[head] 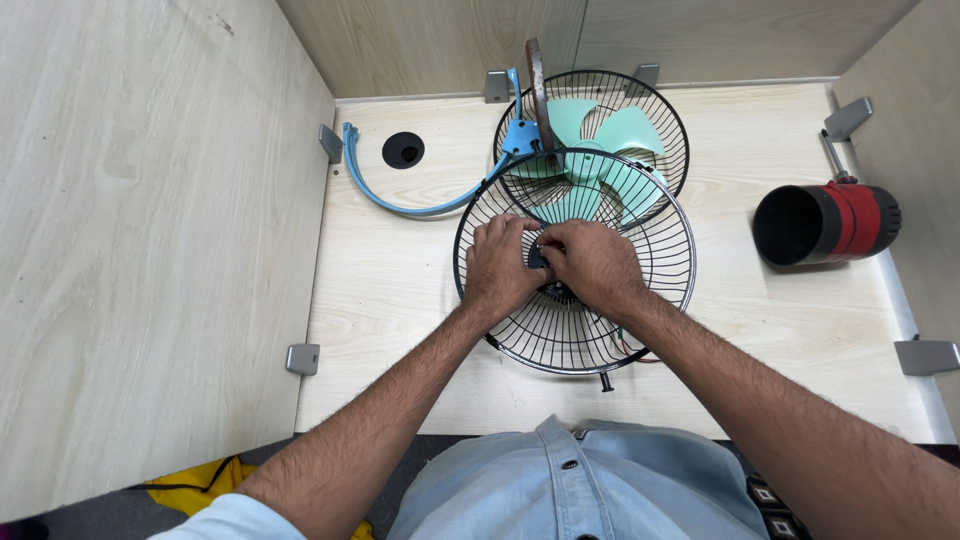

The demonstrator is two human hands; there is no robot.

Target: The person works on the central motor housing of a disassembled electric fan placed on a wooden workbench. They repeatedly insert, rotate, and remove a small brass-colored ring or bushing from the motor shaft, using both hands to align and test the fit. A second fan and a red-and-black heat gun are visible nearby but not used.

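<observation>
Head view: left hand [500, 262] and right hand [592, 262] both pinch a small dark part [538, 258] at the hub of the near grille [575, 335], flat on the desk [400, 290] w/ the green blades [590, 150] in the far grille [660, 110] just behind. Best to keep the grille flat & steady, fingers tight on the part, turning w/o tilt. Red motor [830, 222] lies well apart at right, blue bracket [400, 205] at left.

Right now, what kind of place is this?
Probably a small assembly or repair workstation: a pale wood bench boxed in by side panels, both hands at the hub of a wire fan guard, with a mint fan blade and a red motor housing nearby.
</observation>
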